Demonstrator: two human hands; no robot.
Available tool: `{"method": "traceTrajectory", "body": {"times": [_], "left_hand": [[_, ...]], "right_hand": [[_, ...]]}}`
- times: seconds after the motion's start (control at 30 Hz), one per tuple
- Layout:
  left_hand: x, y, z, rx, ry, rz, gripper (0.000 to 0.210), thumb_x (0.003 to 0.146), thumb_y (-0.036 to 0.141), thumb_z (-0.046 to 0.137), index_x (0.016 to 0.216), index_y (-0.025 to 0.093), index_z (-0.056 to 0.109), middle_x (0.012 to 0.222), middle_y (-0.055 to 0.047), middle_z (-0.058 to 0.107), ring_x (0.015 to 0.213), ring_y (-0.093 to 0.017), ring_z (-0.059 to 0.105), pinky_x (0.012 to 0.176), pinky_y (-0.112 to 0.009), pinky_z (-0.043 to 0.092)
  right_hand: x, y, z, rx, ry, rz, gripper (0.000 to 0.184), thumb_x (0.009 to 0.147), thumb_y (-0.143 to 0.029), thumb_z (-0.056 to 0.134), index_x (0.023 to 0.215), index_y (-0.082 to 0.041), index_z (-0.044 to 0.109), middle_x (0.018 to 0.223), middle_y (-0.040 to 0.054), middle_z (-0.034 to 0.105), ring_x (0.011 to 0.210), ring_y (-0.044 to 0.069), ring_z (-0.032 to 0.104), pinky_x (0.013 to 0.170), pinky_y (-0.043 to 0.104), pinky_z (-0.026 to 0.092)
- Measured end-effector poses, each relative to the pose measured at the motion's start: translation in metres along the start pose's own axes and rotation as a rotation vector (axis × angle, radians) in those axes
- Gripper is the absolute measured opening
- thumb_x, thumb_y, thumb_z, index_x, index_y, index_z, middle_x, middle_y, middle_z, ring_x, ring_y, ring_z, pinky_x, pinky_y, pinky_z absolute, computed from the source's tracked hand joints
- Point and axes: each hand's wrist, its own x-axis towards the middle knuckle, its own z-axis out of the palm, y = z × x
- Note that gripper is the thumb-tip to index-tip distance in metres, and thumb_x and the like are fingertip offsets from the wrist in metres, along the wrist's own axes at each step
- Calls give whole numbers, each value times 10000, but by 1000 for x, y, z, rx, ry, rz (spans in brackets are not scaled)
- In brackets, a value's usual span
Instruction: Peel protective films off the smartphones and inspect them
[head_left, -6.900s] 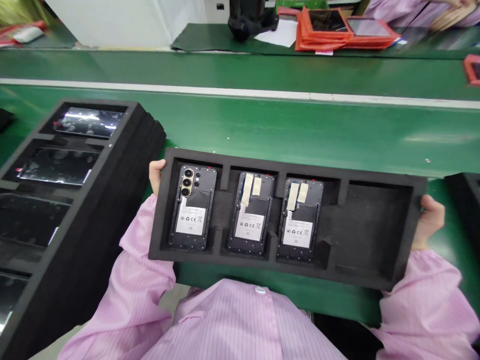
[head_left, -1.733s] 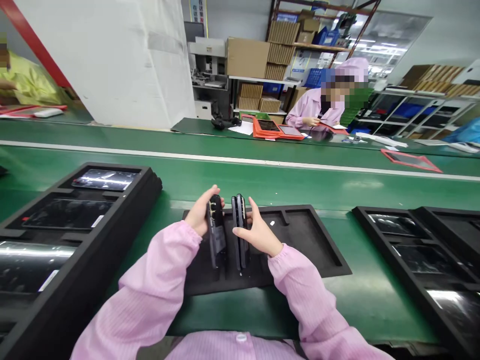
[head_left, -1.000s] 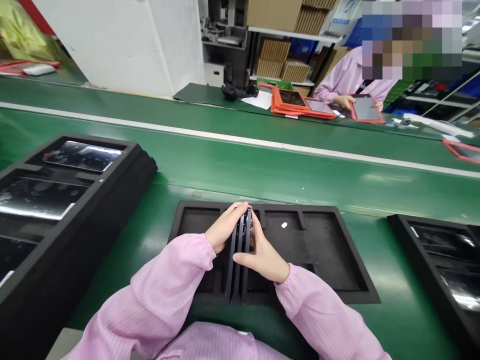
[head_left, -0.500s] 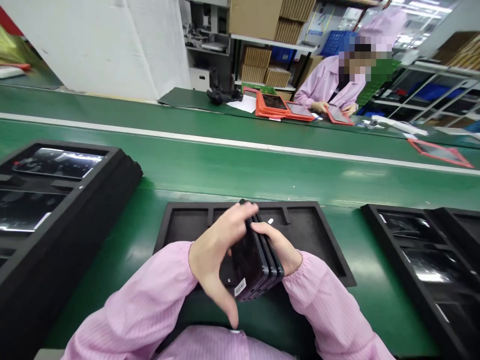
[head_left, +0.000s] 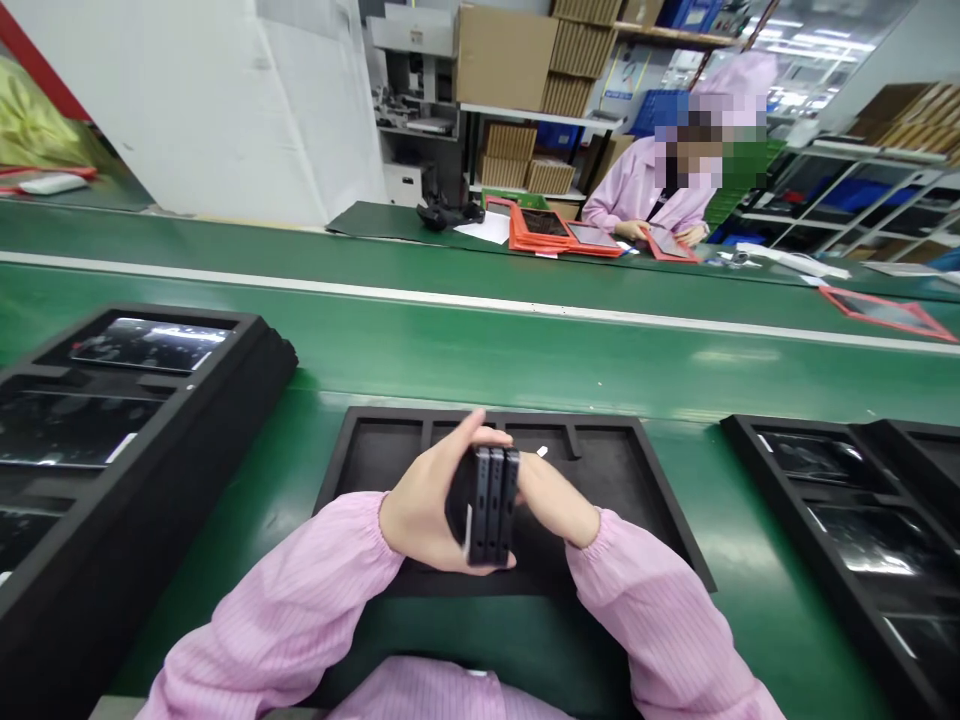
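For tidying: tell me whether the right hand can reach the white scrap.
Likely yes: the scrap lies just beyond the right hand, nothing seen between, though that hand is beside the phones.

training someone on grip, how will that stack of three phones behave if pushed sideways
The stack of three phones may slide apart, since separate edges show and no strap is visible. Each phone will probably stay stiff, judging by its straight edges. Taller than wide as held in the left hand, it could tip.
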Motion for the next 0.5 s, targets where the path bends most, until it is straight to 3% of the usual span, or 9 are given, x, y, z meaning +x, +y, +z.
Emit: {"method": "traceTrajectory", "body": {"times": [0.07, 0.1, 0.17, 0.2, 0.27, 0.33, 0.4, 0.5], "left_hand": [[-5, 0, -2, -24, 100, -30, 1106, 611, 267, 888, 1514, 277, 250, 1301, -136, 541, 1143, -337, 592, 1030, -458, 455], [-7, -2, -2, -34, 130, -60, 1118, 628, 274, 880, 1525, 276, 212, 1308, -136, 526, 1144, -329, 589, 1033, -450, 451], [-12, -9, -1, -29, 146, -115, 1117, 632, 294, 878, 1524, 258, 206, 1325, -146, 506, 1182, -339, 563, 1065, -461, 422], [-14, -13, 0, -20, 137, -126, 1106, 625, 311, 883, 1515, 248, 229, 1338, -153, 498, 1207, -349, 545, 1082, -470, 405], [-16, -19, 3, -7, 108, -99, 1035, 616, 341, 886, 1472, 243, 313, 1355, -154, 491, 1240, -360, 518, 1101, -478, 384], [-18, -22, 6, -3, 91, -27, 950, 613, 346, 887, 1418, 257, 390, 1340, -138, 506, 1238, -353, 517, 1103, -473, 385], [-19, -22, 10, -13, 89, 50, 890, 620, 340, 883, 1383, 272, 431, 1306, -123, 532, 1219, -342, 530, 1092, -469, 397], [-22, -20, 13, -35, 117, 101, 843, 644, 378, 870, 1368, 275, 450, 1274, -121, 557, 1218, -345, 532, 1115, -504, 364]], "right_hand": [[-2, -1, -8, -176, 91, -26, 380, 900, -487, 497, 1024, -175, 676, 922, 77, 703, 904, 235, 658, 855, 392, 519], [-4, -1, -12, -242, 120, -76, 380, 855, -412, 568, 1146, -177, 635, 1065, 89, 692, 1019, 245, 643, 932, 410, 498], [-6, -1, -16, -282, 44, -251, 738, 758, -327, 674, 1428, -172, 404, 1394, 129, 527, 1290, 263, 507, 1086, 438, 411], [-7, -1, -16, -272, -48, -354, 919, 722, -327, 718, 1504, -163, 263, 1503, 149, 399, 1387, 268, 404, 1138, 445, 360], [-7, 2, -12, -246, -189, -503, 1114, 682, -383, 779, 1541, -154, 109, 1582, 175, 233, 1466, 285, 268, 1185, 463, 293], [-4, 7, -2, -219, -148, -565, 1110, 673, -428, 792, 1523, -158, 132, 1551, 194, 281, 1456, 302, 289, 1182, 487, 296], [1, 14, 10, -190, -13, -619, 1017, 663, -436, 791, 1469, -170, 230, 1476, 193, 388, 1405, 309, 375, 1163, 495, 326], [7, 25, 25, -112, 117, -740, 875, 638, -421, 810, 1353, -207, 355, 1337, 145, 517, 1276, 284, 516, 1098, 451, 414]]}}
